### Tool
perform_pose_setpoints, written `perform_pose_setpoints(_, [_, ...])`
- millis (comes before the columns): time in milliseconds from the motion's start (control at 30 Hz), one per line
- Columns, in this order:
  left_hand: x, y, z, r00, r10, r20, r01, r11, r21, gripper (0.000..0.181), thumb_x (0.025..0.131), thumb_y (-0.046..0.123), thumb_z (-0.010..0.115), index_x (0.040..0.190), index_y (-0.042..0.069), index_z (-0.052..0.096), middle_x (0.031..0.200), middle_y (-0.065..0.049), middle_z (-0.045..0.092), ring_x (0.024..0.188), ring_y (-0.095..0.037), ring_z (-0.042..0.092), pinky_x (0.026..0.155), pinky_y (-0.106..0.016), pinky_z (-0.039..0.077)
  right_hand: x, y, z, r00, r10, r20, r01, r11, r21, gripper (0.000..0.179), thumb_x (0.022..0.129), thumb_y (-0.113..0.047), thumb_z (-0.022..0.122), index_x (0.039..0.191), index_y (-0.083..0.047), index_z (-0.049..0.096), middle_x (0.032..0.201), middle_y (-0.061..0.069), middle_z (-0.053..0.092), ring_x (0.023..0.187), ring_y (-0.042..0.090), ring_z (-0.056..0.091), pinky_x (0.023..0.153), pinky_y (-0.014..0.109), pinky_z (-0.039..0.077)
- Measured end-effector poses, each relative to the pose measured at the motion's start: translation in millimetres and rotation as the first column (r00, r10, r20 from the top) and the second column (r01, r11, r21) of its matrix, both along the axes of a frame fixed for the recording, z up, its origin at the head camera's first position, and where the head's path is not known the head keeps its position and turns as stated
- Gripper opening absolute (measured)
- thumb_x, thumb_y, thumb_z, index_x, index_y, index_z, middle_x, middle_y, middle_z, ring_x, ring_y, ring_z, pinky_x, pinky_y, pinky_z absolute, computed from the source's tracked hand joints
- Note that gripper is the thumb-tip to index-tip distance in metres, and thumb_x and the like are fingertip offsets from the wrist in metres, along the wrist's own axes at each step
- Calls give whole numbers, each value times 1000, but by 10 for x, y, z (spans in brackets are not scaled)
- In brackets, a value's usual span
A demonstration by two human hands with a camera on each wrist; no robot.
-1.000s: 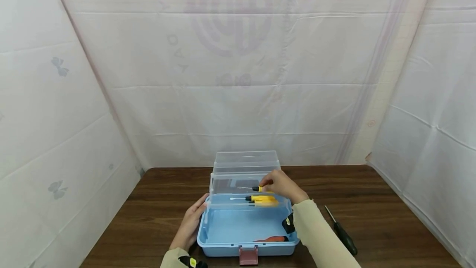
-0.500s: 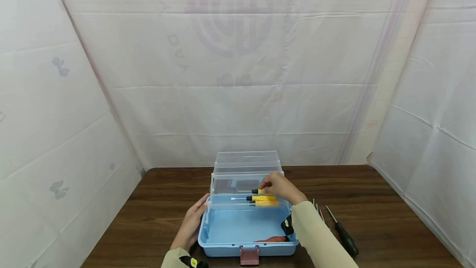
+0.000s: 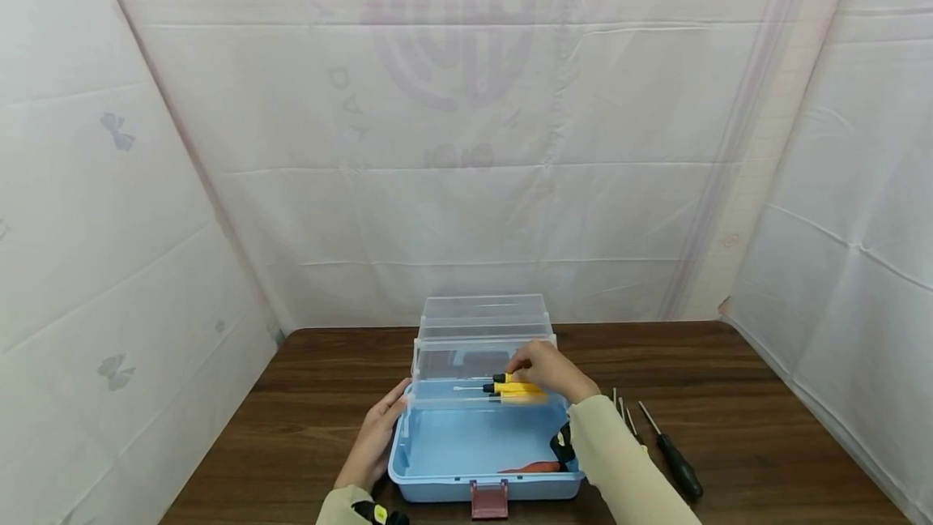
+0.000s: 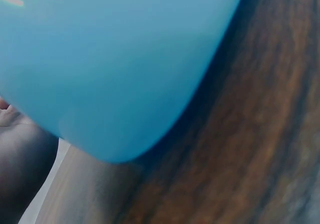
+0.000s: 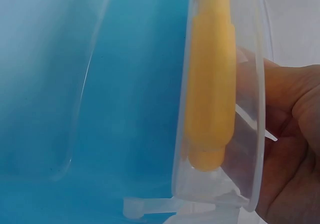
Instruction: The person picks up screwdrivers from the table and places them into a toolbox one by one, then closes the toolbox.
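Observation:
A light blue toolbox (image 3: 466,440) stands with its clear lid folded up and a clear tray (image 3: 445,394) raised over its back half. My right hand (image 3: 550,369) pinches a yellow-and-black screwdriver (image 3: 501,378) at the tray; most of its handle is hidden by the fingers. Beside it in the tray lie yellow-handled screwdrivers (image 3: 519,388). Through the tray wall, the right wrist view shows a yellow handle (image 5: 210,83) close up, the hand behind it. My left hand (image 3: 377,432) rests along the toolbox's left side, fingers extended.
Inside the toolbox, near its front wall, lies an orange tool (image 3: 535,467) with a black end. To the right on the dark wooden table (image 3: 306,411) lie a black-handled screwdriver (image 3: 679,468) and several thin metal shafts (image 3: 623,410), partly covered by the right sleeve.
My right hand has lowered slightly with the screwdriver toward the tray. Its sleeve has shifted left, uncovering metal shafts on the table. The left hand stays at the toolbox's side.

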State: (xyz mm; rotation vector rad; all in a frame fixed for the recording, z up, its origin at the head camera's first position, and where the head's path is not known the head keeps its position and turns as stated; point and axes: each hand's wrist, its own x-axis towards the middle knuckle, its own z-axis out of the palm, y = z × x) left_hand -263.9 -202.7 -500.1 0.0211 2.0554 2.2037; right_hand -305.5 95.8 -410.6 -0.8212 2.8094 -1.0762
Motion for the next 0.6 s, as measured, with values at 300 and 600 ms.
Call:
perform_pose_setpoints(300, [10,6,11,1000,3,-3,-3,1000,10,56,104,28,40,152,5,23,158,-22,18,144,-41,22,113,-56,26,0,-7,-15,1000,-20,6,20,1000,8,14,88,3,63,92,-4,75,91,7,71,78,15,59,78,38,57])
perform_pose_setpoints(600, [15,5,4,1000,10,-6,-10,1000,13,57,103,30,42,152,5,25,157,-22,21,143,-41,24,113,-56,27,18,-6,-17,998,-54,36,54,998,9,14,88,1,64,94,-5,75,93,6,71,79,15,60,80,38,57])
